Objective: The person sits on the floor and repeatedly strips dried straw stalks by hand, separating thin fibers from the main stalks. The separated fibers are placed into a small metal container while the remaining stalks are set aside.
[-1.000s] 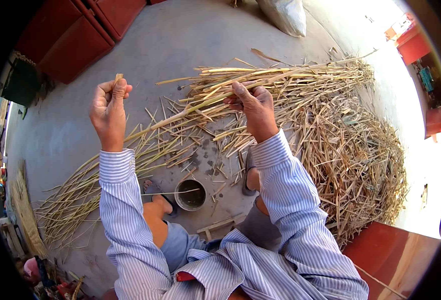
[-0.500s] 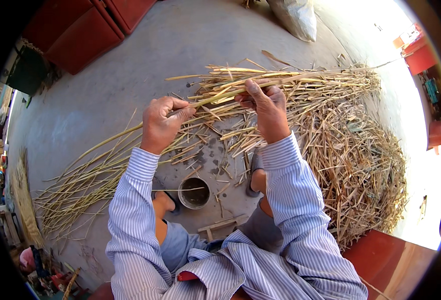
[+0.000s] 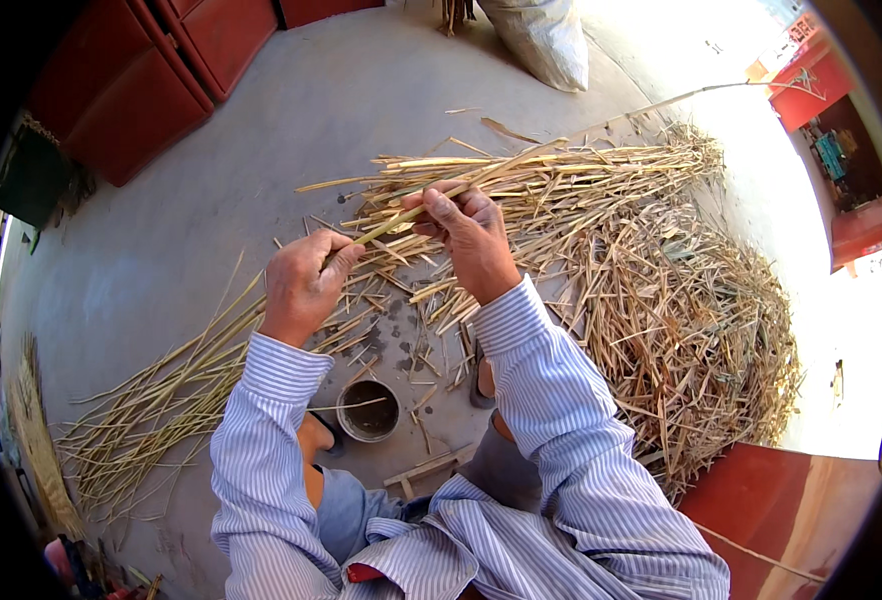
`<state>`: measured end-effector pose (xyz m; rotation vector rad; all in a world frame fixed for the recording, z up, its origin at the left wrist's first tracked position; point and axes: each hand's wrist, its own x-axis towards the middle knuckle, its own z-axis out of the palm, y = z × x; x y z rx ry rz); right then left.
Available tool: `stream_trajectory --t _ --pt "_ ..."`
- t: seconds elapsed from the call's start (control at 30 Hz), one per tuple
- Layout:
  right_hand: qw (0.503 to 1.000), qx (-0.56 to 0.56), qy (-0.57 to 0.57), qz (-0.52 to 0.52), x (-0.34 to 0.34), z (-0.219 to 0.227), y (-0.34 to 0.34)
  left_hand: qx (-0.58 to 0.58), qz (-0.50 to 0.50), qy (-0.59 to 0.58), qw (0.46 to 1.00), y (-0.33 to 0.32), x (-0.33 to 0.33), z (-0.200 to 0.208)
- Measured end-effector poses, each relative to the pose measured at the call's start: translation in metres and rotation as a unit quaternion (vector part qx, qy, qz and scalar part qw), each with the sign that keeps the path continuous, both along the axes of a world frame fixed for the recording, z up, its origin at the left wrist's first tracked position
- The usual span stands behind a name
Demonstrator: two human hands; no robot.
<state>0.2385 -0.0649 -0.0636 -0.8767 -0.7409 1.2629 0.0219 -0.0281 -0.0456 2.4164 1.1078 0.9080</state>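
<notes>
A long yellow-green dry plant stalk [image 3: 393,222] slants up to the right between my two hands, its thin end reaching far over the floor at the upper right. My left hand [image 3: 303,285] is closed on the stalk's lower part, thumb and fingers pinching it. Farther up, my right hand [image 3: 471,240] grips the same stalk between thumb and bent fingers. Cut straw stalks [image 3: 551,180] lie in a layer behind and to the right of my right hand. Thin, cleaner stalks [image 3: 161,405] spread on the floor at the left, below my left hand.
A round metal pot [image 3: 368,412] with a thin stalk across it stands by my feet. Stripped leaves form a big heap [image 3: 701,340] at the right. Around lie a low wooden frame [image 3: 428,468], red sofa [image 3: 151,85], white sack [image 3: 539,45], dark green bin [image 3: 33,178] and red panel [image 3: 751,500].
My right hand has moved left and slightly down, nearer my left hand. The stalk's thin end has swung higher at the upper right. My view has shifted a little.
</notes>
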Motion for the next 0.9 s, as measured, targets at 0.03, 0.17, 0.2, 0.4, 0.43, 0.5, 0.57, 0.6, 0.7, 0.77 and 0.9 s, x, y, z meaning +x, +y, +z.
stream_trajectory --t 0.03,0.17,0.2,0.4,0.43,0.5,0.57,0.6,0.7,0.77,0.9 --pt "1.0 -0.004 0.008 -0.022 0.012 -0.001 0.002 -0.065 0.009 -0.027 0.997 0.003 -0.007 -0.001" --pt "0.998 0.002 0.038 -0.047 0.033 0.0 0.003 -0.16 0.02 -0.071 0.984 0.01 -0.026 -0.005" --pt "0.998 0.0 0.046 -0.045 0.032 -0.001 0.003 -0.165 0.025 -0.074 0.983 0.008 -0.027 -0.005" --pt "0.992 -0.03 -0.001 -0.12 0.025 -0.004 0.005 0.036 0.059 -0.027 0.997 0.0 -0.014 -0.005" --pt "0.991 -0.038 -0.001 -0.127 0.026 -0.005 0.005 0.066 0.055 -0.022 0.996 0.0 -0.012 -0.007" --pt "0.99 -0.054 0.002 -0.131 0.027 -0.005 0.005 0.119 0.07 0.021 0.99 -0.005 -0.01 -0.006" --pt "0.99 -0.068 0.007 -0.127 0.029 -0.004 0.005 0.17 0.071 0.051 0.982 -0.007 -0.009 -0.003" --pt "0.989 -0.078 0.01 -0.126 0.029 -0.004 0.005 0.193 0.065 0.06 0.977 -0.007 -0.009 0.0" --pt "0.987 -0.11 0.012 -0.114 0.023 0.0 0.003 0.264 0.045 0.047 0.962 -0.008 0.0 0.002" --pt "0.989 -0.115 0.005 -0.088 0.009 0.005 -0.002 0.278 0.033 0.03 0.959 -0.008 0.009 -0.002" --pt "0.992 -0.112 0.026 -0.056 0.0 0.002 -0.005 0.161 0.04 0.012 0.986 -0.011 0.013 -0.004"
